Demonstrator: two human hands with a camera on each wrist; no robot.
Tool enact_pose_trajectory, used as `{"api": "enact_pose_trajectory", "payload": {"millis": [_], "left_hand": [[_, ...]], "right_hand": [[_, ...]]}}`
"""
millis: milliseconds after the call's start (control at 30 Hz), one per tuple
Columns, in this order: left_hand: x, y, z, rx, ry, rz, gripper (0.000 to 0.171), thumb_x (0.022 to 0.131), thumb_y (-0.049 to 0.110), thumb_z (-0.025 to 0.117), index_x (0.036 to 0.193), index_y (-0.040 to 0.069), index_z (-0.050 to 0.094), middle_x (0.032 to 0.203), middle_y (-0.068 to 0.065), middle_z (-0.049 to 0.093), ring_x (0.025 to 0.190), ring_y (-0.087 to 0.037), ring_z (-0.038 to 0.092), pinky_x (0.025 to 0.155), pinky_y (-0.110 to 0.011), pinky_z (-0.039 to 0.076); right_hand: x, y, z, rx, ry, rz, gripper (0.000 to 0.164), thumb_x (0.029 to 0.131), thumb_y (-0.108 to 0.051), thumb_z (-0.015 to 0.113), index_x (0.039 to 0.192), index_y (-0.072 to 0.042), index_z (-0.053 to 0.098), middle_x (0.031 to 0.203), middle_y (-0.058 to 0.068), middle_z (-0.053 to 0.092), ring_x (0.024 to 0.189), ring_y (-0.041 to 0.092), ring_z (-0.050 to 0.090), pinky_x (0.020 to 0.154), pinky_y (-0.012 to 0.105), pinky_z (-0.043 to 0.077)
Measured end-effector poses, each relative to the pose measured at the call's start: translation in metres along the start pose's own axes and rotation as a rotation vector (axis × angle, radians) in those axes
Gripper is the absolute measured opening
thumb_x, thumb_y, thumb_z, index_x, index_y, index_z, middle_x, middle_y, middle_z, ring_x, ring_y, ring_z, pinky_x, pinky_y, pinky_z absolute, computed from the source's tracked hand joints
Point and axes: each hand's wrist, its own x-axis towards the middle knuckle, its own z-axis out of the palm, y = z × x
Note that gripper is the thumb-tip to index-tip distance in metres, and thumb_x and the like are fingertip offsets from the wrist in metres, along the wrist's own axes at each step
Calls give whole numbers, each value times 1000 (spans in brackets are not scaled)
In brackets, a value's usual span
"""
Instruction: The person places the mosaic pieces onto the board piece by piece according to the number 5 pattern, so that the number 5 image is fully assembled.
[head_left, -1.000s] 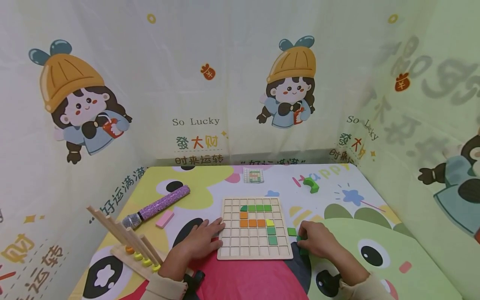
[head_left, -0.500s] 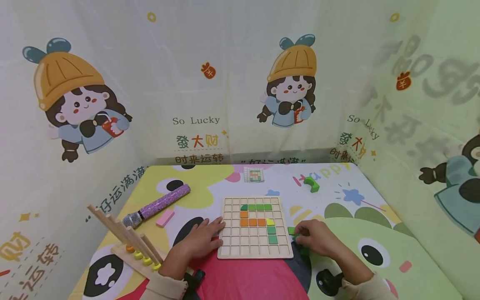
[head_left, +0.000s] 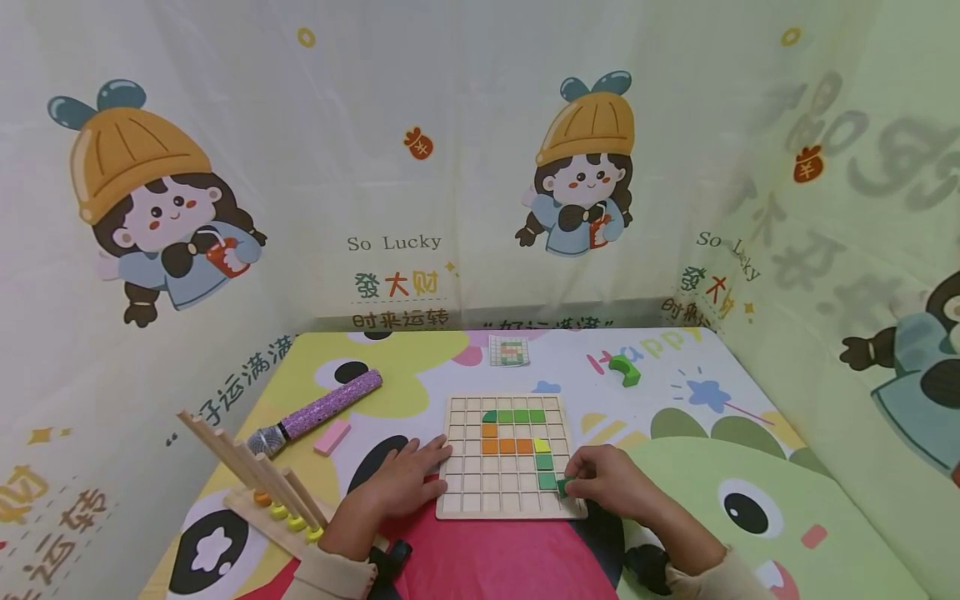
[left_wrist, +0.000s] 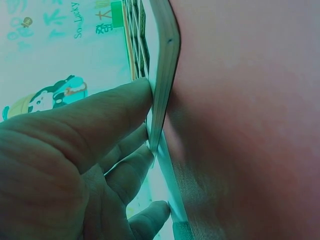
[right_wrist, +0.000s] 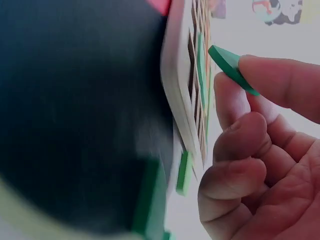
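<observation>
Tile (right_wrist: 227,61) pinched in my R hand (head_left: 615,482), thumb + finger, prob. for control. L hand (head_left: 401,479), fingers spread, touches edge of board (head_left: 470,482), prob. to steady it.

It looks like a children's play corner from here, though I can't tell what building it's in. Pale hangings (head_left: 480,192) printed with cartoon figures and "So Lucky" rise beyond the left grip (head_left: 400,482) and right grip (head_left: 609,481), and down either side. Beneath both, the surface (head_left: 697,475) is bright with big cartoon faces. Between them lies a wooden grid board (head_left: 502,483) with coloured tiles (head_left: 507,446); left of the left grip are a pegged wooden toy (head_left: 251,467) and a glittery purple microphone (head_left: 330,406).
</observation>
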Motion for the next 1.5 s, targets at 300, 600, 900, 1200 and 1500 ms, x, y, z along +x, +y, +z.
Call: {"api": "enact_pose_trajectory", "payload": {"millis": [300, 600, 900, 1200, 1500], "left_hand": [[-1, -1, 2, 8, 10, 17, 59, 97, 28, 70, 151, 13, 55, 164, -8, 43, 152, -49, 30, 119, -74, 21], [-1, -1, 1, 9, 12, 14, 59, 96, 29, 70, 152, 14, 54, 165, -7, 42, 153, -48, 30, 120, -74, 21], [-2, 0, 1, -8, 4, 9, 60, 97, 29, 70, 152, 15, 54, 165, -7, 42, 153, -48, 29, 120, -73, 20], [-2, 1, -2, -11, 6, -3, 60, 96, 28, 71, 152, 15, 54, 165, -7, 42, 153, -48, 29, 121, -73, 20], [-1, 0, 1, -7, 4, 0, 60, 96, 29, 71, 152, 16, 54, 165, -7, 42, 153, -48, 29, 121, -73, 20]], "right_hand": [[5, -7, 20, -21, -49, -41, 9, 87, -13, 79, 86, -14, 69, 74, -6, 66, 69, 8, 58, 61, 24, 47], [7, -9, 20, -154, -56, -95, 12, 86, -11, 79, 82, -17, 69, 74, -11, 63, 69, 3, 54, 63, 23, 45], [9, -8, 25, -248, -13, -178, 13, 82, -6, 77, 80, -18, 73, 71, -15, 65, 67, -2, 53, 63, 24, 47], [10, -11, 30, -319, 27, -163, 17, 84, -7, 77, 76, -20, 70, 68, -14, 59, 65, 1, 49, 61, 23, 44], [0, -6, 14, -206, -17, -120, 7, 91, -15, 73, 98, -14, 76, 81, -12, 65, 74, 2, 55, 65, 25, 49]]}}
